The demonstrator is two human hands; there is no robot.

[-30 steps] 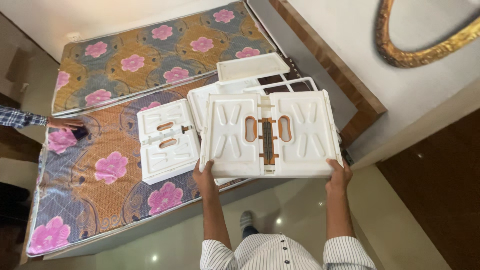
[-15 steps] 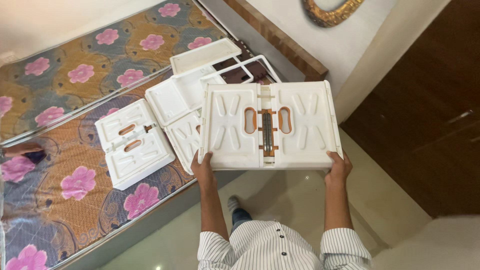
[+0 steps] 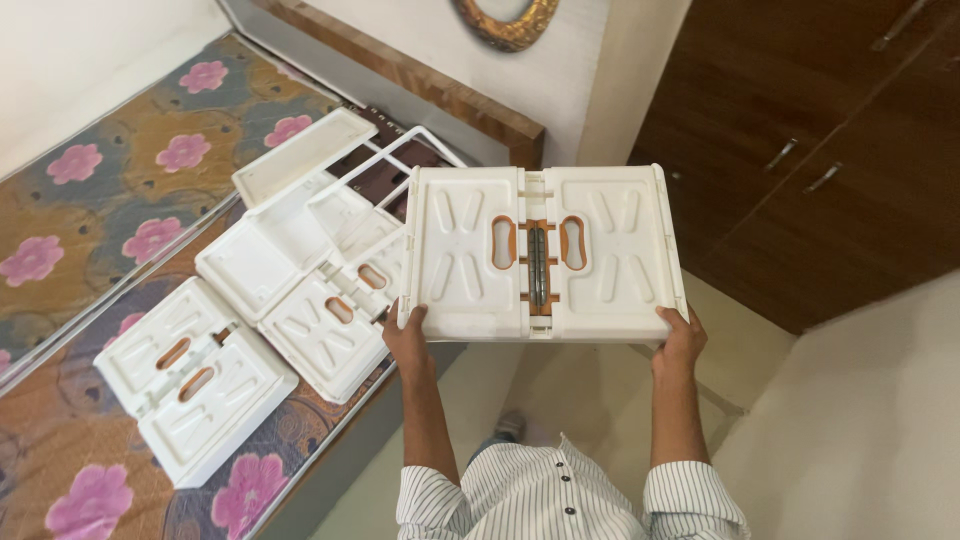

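Held out level over the pale floor, the white folding panel (image 3: 545, 252) is hard moulded plastic: two ribbed halves with oblong recesses, orange-rimmed oval handle slots, and a dark hinge strip down the middle. The left hand (image 3: 408, 337) has its grip closed on the near left corner, the right hand (image 3: 681, 338) on the near right corner. Beyond, similar white panels (image 3: 250, 330) lie on a flower-patterned mattress (image 3: 90, 200) beside a wooden headboard (image 3: 440, 85).
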